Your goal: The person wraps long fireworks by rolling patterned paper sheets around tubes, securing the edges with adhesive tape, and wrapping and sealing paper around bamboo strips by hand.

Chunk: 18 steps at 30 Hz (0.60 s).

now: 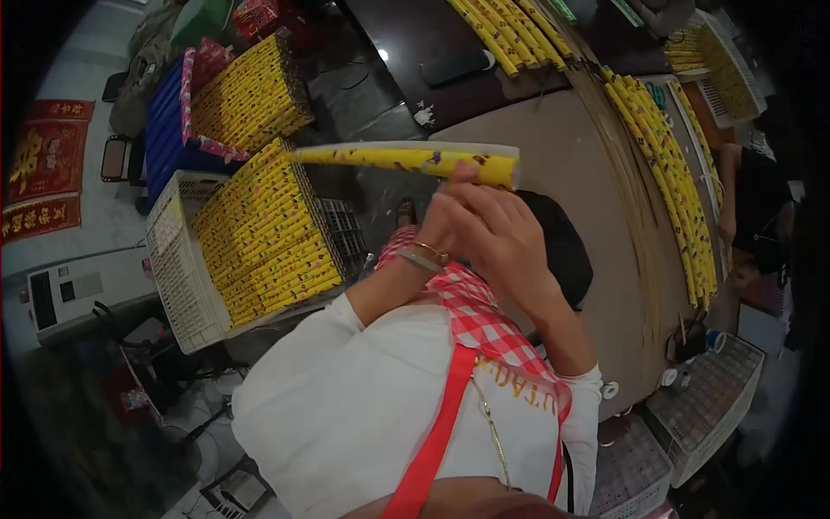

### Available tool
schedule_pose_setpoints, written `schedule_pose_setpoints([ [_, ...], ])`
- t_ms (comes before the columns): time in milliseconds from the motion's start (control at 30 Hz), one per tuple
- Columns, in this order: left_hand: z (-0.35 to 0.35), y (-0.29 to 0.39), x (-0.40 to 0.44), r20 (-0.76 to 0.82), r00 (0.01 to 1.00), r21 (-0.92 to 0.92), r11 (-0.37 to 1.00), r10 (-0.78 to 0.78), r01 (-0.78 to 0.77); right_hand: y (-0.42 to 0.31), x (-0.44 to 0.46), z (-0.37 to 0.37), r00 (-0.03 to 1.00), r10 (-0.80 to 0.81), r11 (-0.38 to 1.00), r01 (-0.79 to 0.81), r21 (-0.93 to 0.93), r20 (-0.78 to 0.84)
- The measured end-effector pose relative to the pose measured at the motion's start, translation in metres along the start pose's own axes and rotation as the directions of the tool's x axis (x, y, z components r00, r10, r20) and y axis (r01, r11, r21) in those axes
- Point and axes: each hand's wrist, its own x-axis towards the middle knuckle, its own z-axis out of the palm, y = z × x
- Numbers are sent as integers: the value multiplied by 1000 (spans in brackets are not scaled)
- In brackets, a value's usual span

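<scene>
A long yellow patterned tube (380, 158) in a loose clear plastic wrap lies crosswise in front of me, its near end wider in view. My left hand (438, 227), with a bracelet on the wrist, is closed just below that end, partly covered by the other hand. My right hand (506, 229) overlaps it, fingers bent and close together at the tube's lower edge. A fingertip presses on the yellow surface. The exact grip of each hand is partly hidden. The tube's far end overlaps a stack of similar yellow tubes (259, 242) to the left.
A white plastic crate (177, 294) holds that stack; a blue crate (166, 130) with more tubes stands behind it. On the brown table (553, 143) lie rows of yellow tubes (666, 190) and thin sticks (635, 208). Another person's arm (731, 190) is at the right. Crates (713, 406) stand lower right.
</scene>
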Motion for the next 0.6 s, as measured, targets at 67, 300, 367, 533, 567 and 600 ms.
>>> schedule_pose_setpoints([
  [67,13,-34,-13,96,984,357,918,149,-174,8,-5,2,995,95,972,-96,-216,-13],
  [300,77,-139,11,278,952,488,872,-129,-24,41,-21,-40,912,389,788,-402,-466,-129],
  [367,82,-155,1,343,892,530,845,-293,74,49,-27,-48,839,522,705,-527,-474,-157],
  [533,101,-185,-38,533,676,432,851,-509,299,72,-53,-62,641,579,405,-762,-505,-504],
  [567,93,-198,-44,535,673,475,841,-510,260,77,-59,-63,621,585,364,-776,-516,-522],
  [600,89,-206,-52,537,675,510,832,-505,217,80,-66,-62,604,593,327,-785,-526,-533],
])
